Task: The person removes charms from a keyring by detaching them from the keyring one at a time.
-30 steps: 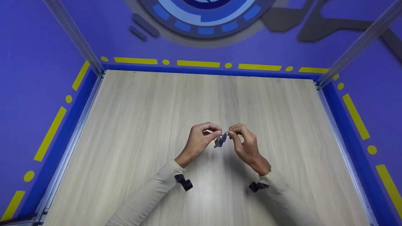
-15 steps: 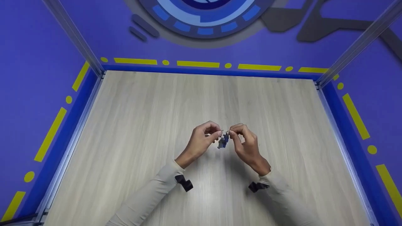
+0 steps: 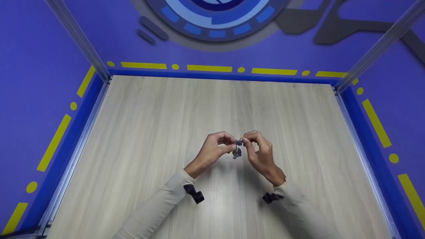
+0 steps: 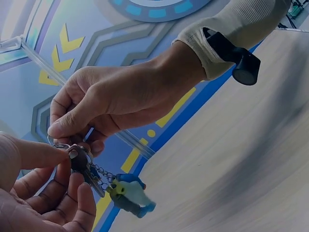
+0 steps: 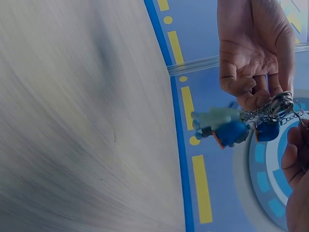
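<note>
left hand (image 3: 213, 147): grip pinches the key bunch (image 4: 85, 168) by thumb and fingers | right hand (image 3: 261, 154): grip pinches a thin ring (image 5: 300, 115) at the bunch's end | position: key bunch held in the air over the worktop (image 3: 166, 116), between both hands | hanging: blue and pale-green figure charms (image 4: 132, 191) on short chains (image 4: 103, 173) | wrists: black cameras (image 3: 194, 194) at light sleeves (image 3: 156, 202)

Upper right, the left hand (image 5: 257, 53) grips metal rings (image 5: 282, 104); blue-and-green charms (image 5: 231, 131) — apparently figures — trail leftward on chains (image 5: 254, 115). The right hand (image 5: 298, 169), cropped at the right edge, pinches a thin ring (image 5: 302, 111). Pale tabletop (image 5: 87, 116) lies left.
</note>
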### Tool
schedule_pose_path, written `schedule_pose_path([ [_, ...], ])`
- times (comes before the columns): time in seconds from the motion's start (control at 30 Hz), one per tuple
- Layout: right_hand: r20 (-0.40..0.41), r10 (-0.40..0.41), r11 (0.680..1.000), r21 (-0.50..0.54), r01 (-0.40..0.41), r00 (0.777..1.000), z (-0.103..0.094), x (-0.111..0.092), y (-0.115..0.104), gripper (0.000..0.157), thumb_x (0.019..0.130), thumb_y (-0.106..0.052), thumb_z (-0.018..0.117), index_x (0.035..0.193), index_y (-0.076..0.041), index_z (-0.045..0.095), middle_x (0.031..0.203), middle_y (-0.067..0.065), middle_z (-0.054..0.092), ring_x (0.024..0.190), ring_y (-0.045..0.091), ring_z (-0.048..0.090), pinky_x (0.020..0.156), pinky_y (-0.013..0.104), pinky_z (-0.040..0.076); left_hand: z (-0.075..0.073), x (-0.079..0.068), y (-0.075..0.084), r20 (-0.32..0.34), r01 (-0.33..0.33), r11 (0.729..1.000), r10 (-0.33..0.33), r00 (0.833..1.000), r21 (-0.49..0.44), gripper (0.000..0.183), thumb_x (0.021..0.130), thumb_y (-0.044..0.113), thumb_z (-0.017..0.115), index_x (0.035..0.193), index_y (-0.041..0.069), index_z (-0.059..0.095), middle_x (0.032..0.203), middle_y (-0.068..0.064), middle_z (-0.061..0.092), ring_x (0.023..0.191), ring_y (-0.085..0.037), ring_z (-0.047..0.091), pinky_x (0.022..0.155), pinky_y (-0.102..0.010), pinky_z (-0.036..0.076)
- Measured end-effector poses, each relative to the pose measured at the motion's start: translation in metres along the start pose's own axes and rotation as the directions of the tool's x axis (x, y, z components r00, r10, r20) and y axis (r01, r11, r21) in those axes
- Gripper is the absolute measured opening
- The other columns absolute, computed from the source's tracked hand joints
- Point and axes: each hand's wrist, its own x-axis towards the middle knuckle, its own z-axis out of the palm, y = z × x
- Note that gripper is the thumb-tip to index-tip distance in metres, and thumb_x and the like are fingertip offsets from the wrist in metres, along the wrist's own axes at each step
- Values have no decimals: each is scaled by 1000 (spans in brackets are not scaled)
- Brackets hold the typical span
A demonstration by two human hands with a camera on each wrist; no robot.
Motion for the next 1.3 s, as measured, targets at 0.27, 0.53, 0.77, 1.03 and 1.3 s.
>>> schedule_pose_path([
  [0.27, 13, 9, 1000, -19, -9, 1000, -2, -1, 1, 23, 91, 25, 72, 99, 5, 62, 95, 11, 70, 78, 20, 66, 78, 20, 55, -1, 0, -2, -54, -35, 999, 36, 998, 22, 7, 98, 1, 76, 105, 2, 79, 104, -4, 77, 100, -18, 70, 92, -35, 60],
  [0.53, 2, 35, 999, -13, -35, 999, 1, -3, 0, 26, 89, 26, 73, 99, 3, 65, 93, 13, 72, 77, 23, 67, 79, 18, 54, 1, 1, -1, -158, -55, 996, 67, 985, 76, 6, 100, 4, 78, 104, 1, 81, 101, -3, 77, 101, -19, 71, 94, -41, 62],
  [0.77, 12, 47, 999, 9, -48, 999, 1, -4, 1, 25, 90, 26, 73, 99, 3, 66, 94, 13, 73, 78, 23, 68, 79, 18, 55, 3, 1, 0, -199, -86, 990, 106, 974, 109, 5, 97, 3, 80, 101, 1, 81, 97, -4, 77, 95, -23, 73, 88, -36, 63],
  [1.03, 18, 53, 998, 17, -53, 998, 1, -2, 0, 24, 91, 24, 72, 100, 3, 66, 94, 13, 72, 76, 24, 68, 79, 18, 55, 5, 1, -1, -187, -174, 959, 218, 958, 223, 8, 96, 1, 81, 94, 9, 81, 94, -3, 78, 92, -14, 70, 85, -39, 62],
  [1.3, 48, 88, 996, 11, -89, 995, 1, -4, 2, 23, 93, 21, 73, 101, 1, 66, 94, 11, 72, 79, 21, 69, 81, 18, 55, 6, 4, -5, -155, -256, 911, 318, 935, 325, 11, 93, -3, 82, 93, 8, 83, 94, -2, 78, 92, -17, 69, 83, -50, 61],
])
